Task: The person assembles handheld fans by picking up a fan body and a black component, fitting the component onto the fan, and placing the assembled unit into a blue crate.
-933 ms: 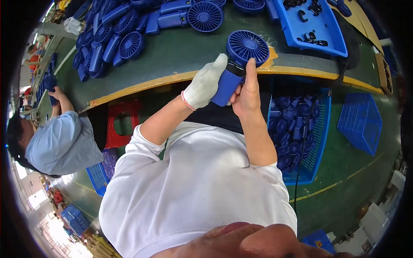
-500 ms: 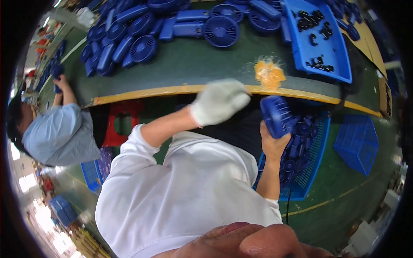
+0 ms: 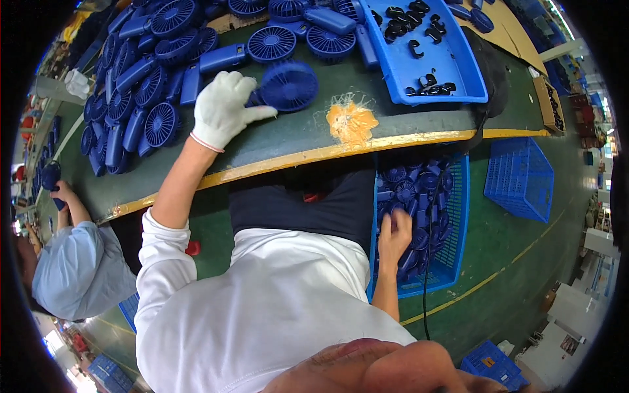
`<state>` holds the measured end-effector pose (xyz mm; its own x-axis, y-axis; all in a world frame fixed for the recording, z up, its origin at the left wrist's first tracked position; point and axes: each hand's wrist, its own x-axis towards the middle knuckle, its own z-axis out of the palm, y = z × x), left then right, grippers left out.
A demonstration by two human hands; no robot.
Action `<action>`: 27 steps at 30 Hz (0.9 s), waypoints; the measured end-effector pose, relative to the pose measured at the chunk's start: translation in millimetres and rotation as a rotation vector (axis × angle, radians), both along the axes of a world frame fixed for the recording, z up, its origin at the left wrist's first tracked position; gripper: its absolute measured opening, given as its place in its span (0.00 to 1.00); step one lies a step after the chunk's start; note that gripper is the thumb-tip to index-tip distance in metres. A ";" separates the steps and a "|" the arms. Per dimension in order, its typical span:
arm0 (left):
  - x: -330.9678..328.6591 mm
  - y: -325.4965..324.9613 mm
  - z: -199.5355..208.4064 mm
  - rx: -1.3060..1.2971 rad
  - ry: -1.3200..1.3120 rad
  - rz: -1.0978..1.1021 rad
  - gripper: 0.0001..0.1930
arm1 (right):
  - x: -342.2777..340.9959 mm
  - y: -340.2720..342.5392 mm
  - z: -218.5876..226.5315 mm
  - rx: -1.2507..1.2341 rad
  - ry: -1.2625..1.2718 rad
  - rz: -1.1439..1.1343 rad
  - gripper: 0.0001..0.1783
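My left hand (image 3: 225, 110), in a white knit glove, is over the workbench with its fingers curled and thumb stretched out. It grips a dark blue handheld fan (image 3: 288, 86) by the handle, mostly hidden; the round head is blurred. My bare right hand (image 3: 395, 237) is above a blue plastic basket (image 3: 462, 216) of blue fan pieces, fingers bent and somewhat apart. Blur hides whether its fingertips touch a piece; I see nothing held in it. A pile of blue handheld fans (image 3: 160, 124) lies beyond and left of my left hand.
A blue tray (image 3: 452, 62) of small black curved parts sits at the bench's far right. Orange tape (image 3: 352, 122) covers a bench patch near the yellow edge (image 3: 295, 157). An upended blue crate (image 3: 521, 178) is on the floor. A black cable (image 3: 426, 288) hangs by the basket. Another person (image 3: 78, 268) works at left.
My left hand has moved left onto the bench and now has a fan. My right hand, which held a fan beside the bench edge, has lowered over the basket without it. The view has shifted.
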<state>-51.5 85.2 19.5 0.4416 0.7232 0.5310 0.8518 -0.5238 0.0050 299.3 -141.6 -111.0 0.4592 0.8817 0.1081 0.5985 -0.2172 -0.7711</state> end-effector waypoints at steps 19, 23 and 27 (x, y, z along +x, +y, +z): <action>56.1 -48.6 2.5 -0.140 -0.024 -0.044 0.22 | -31.2 318.7 151.3 0.973 -0.237 0.100 0.10; 59.0 -40.5 -3.6 -0.113 0.011 -0.037 0.15 | -83.6 192.9 137.9 0.798 0.299 0.234 0.09; 52.8 -35.0 -14.4 -0.215 -0.214 0.023 0.12 | -118.9 115.7 96.9 0.460 0.777 0.317 0.12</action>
